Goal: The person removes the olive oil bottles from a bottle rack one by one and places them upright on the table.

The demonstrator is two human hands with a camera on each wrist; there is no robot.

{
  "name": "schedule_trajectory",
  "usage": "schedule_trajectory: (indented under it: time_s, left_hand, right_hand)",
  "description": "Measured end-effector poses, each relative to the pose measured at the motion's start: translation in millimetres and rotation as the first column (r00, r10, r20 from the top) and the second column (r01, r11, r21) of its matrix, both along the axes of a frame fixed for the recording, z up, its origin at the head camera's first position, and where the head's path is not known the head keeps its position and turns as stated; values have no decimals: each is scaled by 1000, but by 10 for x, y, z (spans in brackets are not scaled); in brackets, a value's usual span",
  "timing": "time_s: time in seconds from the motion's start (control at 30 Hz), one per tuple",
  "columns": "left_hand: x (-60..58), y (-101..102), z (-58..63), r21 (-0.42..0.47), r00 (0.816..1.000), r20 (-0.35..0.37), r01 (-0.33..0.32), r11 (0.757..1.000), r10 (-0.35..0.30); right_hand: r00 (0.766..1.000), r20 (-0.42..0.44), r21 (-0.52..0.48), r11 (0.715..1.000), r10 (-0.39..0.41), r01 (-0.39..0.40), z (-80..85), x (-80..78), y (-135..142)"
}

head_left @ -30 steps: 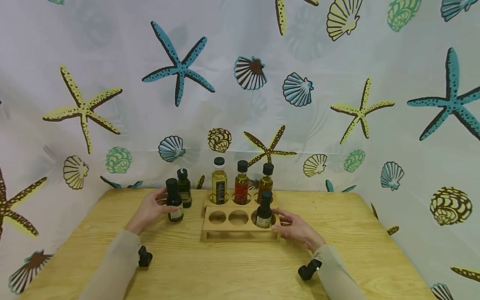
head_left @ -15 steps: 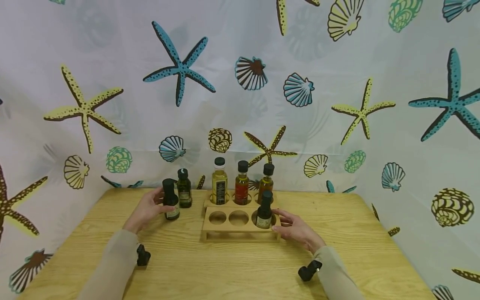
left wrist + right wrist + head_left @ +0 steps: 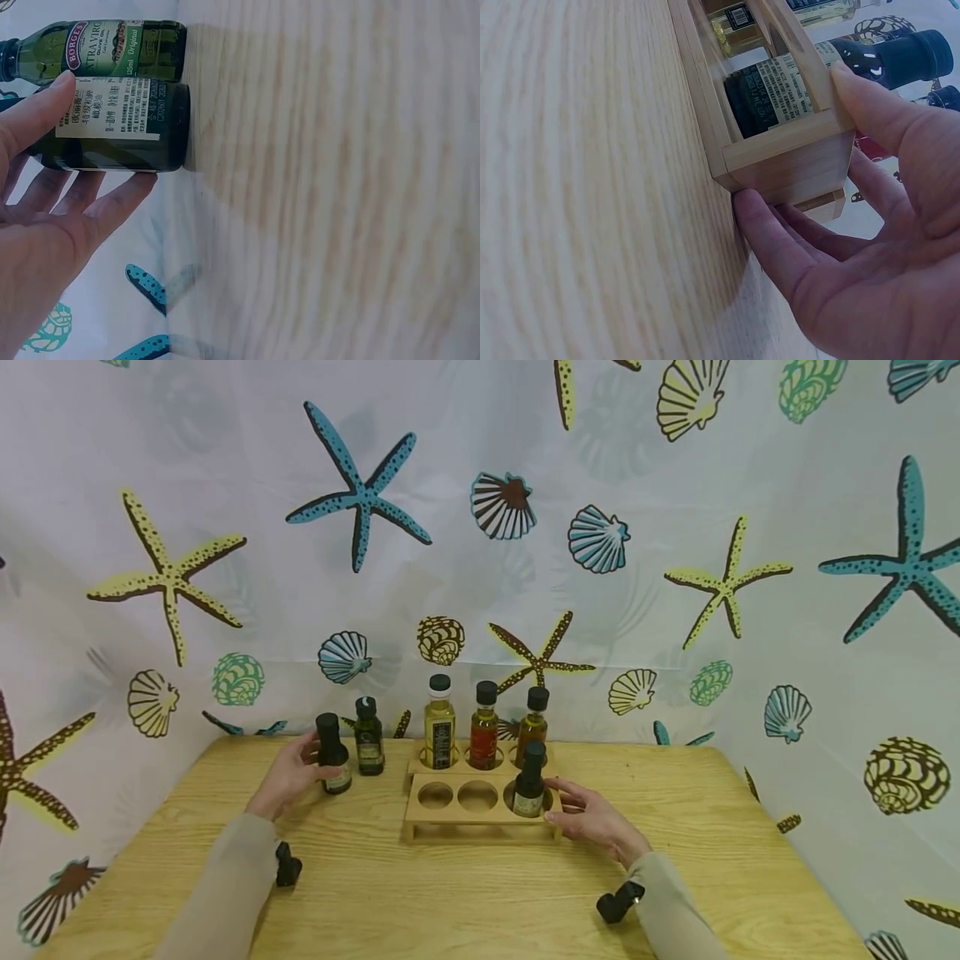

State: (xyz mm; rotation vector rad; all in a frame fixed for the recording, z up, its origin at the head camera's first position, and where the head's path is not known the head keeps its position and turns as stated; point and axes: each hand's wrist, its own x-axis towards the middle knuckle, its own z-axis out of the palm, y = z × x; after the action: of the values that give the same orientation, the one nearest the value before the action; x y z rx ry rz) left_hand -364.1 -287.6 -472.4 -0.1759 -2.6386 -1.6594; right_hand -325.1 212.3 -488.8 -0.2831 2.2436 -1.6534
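My left hand [image 3: 288,774] grips a dark black-capped olive oil bottle [image 3: 334,760] between thumb and fingers. In the left wrist view the bottle [image 3: 135,124] has a pale printed label, and its base is at the tabletop. Beside it stands a green olive oil bottle [image 3: 369,739]. At the right end of the two-tier wooden bottle rack [image 3: 442,817], my right hand [image 3: 596,820] holds the rack, thumb on its upper edge and fingers at its side. Another dark bottle [image 3: 528,785] stands in the front tier's right hole.
The back tier holds a yellow oil bottle [image 3: 439,727], a red-labelled bottle [image 3: 483,731] and an amber bottle [image 3: 532,727]. Two front holes [image 3: 456,795] have no bottle. A curtain [image 3: 480,585] printed with shells and starfish hangs behind the wooden table [image 3: 450,893].
My left hand has moved the dark bottle leftward and slightly back, widening its gap from the rack and uncovering the green bottle. My right hand has stayed at the rack.
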Motion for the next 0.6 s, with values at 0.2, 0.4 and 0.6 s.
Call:
schedule_trajectory:
  time_s: [0.2,0.4,0.6]
  left_hand:
    - [-53,-7,-32,13,1000,-10,-21,1000,21]
    - [-109,-22,-48,12,998,-10,-59,998,59]
    - [-129,-20,-52,52,993,15,-114,992,114]
  right_hand:
    - [1000,10,-2,1000,-7,7,12,12,5]
    - [1000,4,0,1000,-17,17,10,-2,-1]
    - [1000,4,7,1000,-18,18,-1,2,-11]
